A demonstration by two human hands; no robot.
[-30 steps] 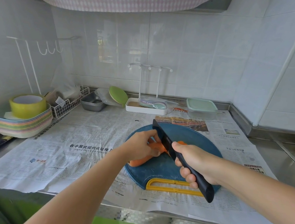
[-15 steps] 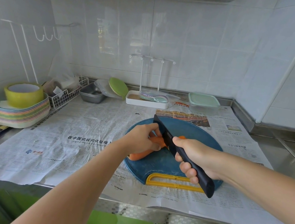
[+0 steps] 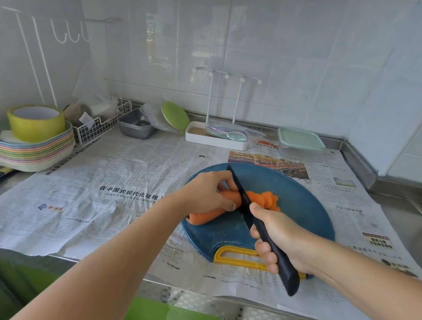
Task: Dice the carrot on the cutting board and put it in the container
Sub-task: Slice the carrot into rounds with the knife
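An orange carrot [image 3: 206, 214] lies on the round blue cutting board [image 3: 303, 208] with a yellow handle. My left hand [image 3: 207, 194] grips the carrot's middle, fingers curled over it. My right hand [image 3: 278, 234] grips the handle of a black knife [image 3: 242, 198], whose blade stands across the carrot just right of my left fingers. A small heap of cut carrot pieces [image 3: 266, 200] lies on the board to the right of the blade. A clear container with a pale green lid [image 3: 300, 142] stands at the back right of the counter.
Newspaper [image 3: 118, 193] covers the steel counter. At the left stands a stack of pastel plates [image 3: 23, 152] with a yellow tape roll [image 3: 36, 121] on top. Along the back are a wire basket [image 3: 98, 125], a metal tray [image 3: 136, 125], a green lid [image 3: 175, 117] and a white rack [image 3: 216, 136].
The cut carrot pieces now show as a heap to the right of the blade. Both hands and the knife stay on the carrot, with the blade a little further along it.
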